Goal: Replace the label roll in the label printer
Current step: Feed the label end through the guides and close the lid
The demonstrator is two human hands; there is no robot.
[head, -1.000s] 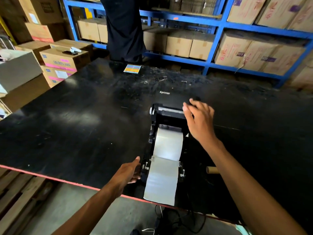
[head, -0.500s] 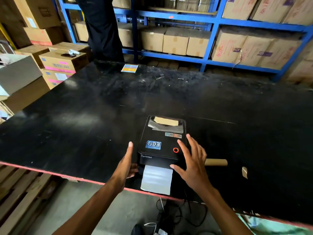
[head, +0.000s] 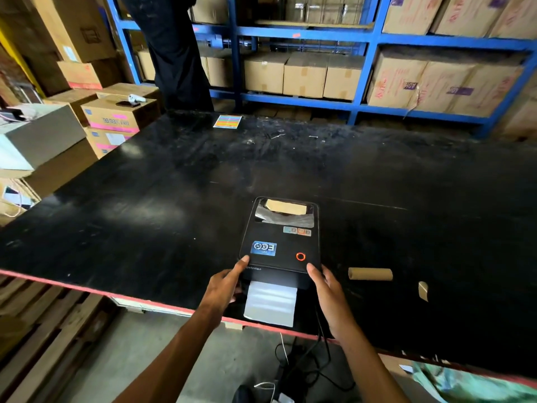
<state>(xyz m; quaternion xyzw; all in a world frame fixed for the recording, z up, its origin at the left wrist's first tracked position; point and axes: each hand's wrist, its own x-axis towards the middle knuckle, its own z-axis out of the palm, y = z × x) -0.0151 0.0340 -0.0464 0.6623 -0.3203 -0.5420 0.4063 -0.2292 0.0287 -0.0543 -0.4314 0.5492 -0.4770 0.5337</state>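
The black label printer (head: 280, 237) stands near the front edge of the black table (head: 174, 199) with its lid down. A red ring glows on the lid. Through the lid window a label roll (head: 286, 207) shows. A white strip of labels (head: 271, 302) hangs out of the front slot over the table edge. My left hand (head: 225, 285) grips the printer's front left corner, thumb on the lid. My right hand (head: 327, 289) presses against the front right corner. An empty cardboard core (head: 370, 274) lies on the table to the right of the printer.
A small cardboard scrap (head: 423, 290) lies right of the core. A coloured card (head: 227, 121) sits at the table's far edge, where a person in dark clothes (head: 174, 53) stands. Blue shelving (head: 360, 36) holds boxes behind. Cables (head: 302, 365) hang below the front edge.
The printer lid went from open to shut under my right hand. Both hands have since moved to the printer's front corners.
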